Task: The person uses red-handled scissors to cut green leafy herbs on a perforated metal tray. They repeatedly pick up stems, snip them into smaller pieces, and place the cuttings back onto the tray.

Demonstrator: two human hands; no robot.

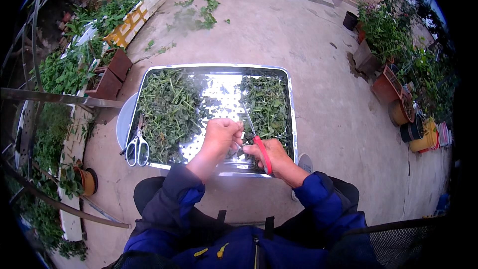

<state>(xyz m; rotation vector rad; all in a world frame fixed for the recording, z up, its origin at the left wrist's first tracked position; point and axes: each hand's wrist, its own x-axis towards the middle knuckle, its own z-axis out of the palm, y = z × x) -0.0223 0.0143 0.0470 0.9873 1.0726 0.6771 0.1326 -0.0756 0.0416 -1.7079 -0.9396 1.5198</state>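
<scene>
A rectangular perforated metal tray lies before me with two heaps of cut green leaves, a larger one at the left and another at the right. My right hand holds red-handled scissors, their blades pointing up and left over the tray. My left hand is over the tray's middle with its fingers bent together; whether something small is between them cannot be told. A second pair of scissors, with white and grey handles, rests at the tray's left front corner.
A pale round basin shows under the tray's left side. Planters and pots stand along the left and right, among them a brown pot. Loose leaves lie on the concrete beyond the tray. A metal bar reaches in from the left.
</scene>
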